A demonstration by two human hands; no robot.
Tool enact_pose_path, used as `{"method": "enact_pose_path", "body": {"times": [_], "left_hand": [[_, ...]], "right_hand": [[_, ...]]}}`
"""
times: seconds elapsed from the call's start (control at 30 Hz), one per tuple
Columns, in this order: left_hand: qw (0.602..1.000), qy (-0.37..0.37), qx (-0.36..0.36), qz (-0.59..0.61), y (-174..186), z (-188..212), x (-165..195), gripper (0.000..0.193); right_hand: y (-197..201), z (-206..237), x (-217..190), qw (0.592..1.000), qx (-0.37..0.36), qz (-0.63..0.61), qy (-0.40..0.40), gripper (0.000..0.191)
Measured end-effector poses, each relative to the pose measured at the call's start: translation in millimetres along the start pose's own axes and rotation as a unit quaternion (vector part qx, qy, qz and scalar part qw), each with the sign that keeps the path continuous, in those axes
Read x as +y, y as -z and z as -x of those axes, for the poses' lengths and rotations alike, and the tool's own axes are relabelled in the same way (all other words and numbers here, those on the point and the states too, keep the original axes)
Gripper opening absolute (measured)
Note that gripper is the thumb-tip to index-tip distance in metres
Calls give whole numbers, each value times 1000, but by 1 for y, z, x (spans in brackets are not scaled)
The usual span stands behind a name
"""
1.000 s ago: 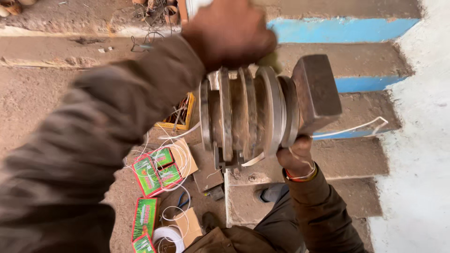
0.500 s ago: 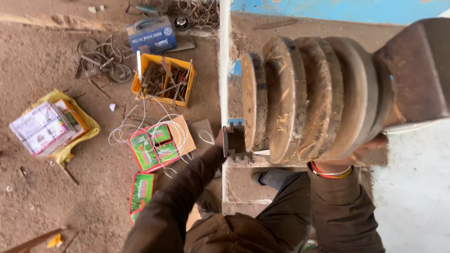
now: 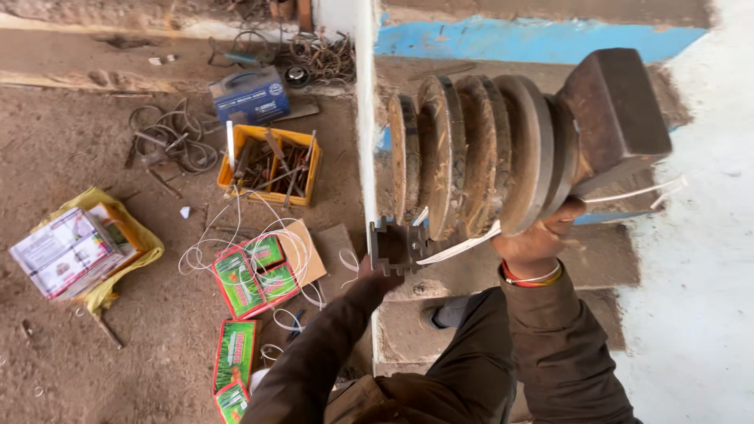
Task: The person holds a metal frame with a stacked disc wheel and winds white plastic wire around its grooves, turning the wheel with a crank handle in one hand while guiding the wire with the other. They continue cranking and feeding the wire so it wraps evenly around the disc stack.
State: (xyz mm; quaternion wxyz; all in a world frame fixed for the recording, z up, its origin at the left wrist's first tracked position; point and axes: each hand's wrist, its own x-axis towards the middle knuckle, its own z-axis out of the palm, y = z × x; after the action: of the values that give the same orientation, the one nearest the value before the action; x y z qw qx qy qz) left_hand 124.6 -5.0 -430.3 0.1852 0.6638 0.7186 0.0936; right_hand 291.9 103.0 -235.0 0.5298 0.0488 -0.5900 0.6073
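My right hand grips from below a heavy, dusty ribbed part, several brown discs on one axis with a dark block-shaped head at its right end. A white flat tie runs under the discs and out past the head. My left hand is mostly hidden behind a small dark notched metal piece, which it holds at the left bottom edge of the ribbed part. Both sleeves are dark brown.
Below lie concrete steps with blue-painted edges and a white wall at the right. On the dirt floor are an orange tray of metal tools, a blue box, coiled wires, green-and-red packets, white cable and a yellow bag with booklets.
My left arm came down from the top of the ribbed part to its lower left and now holds the small notched piece. The view has swung left, showing more floor.
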Motion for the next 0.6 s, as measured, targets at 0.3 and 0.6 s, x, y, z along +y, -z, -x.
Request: {"method": "enact_pose_path", "body": {"times": [0.3,0.6], "left_hand": [[899,-298,309,-86,215,139,71,15],[632,-380,568,-364,438,100,154,14]], "right_hand": [[-9,-30,14,881,5,434,188,37],[-17,2,19,999,9,-41,22,46]]}}
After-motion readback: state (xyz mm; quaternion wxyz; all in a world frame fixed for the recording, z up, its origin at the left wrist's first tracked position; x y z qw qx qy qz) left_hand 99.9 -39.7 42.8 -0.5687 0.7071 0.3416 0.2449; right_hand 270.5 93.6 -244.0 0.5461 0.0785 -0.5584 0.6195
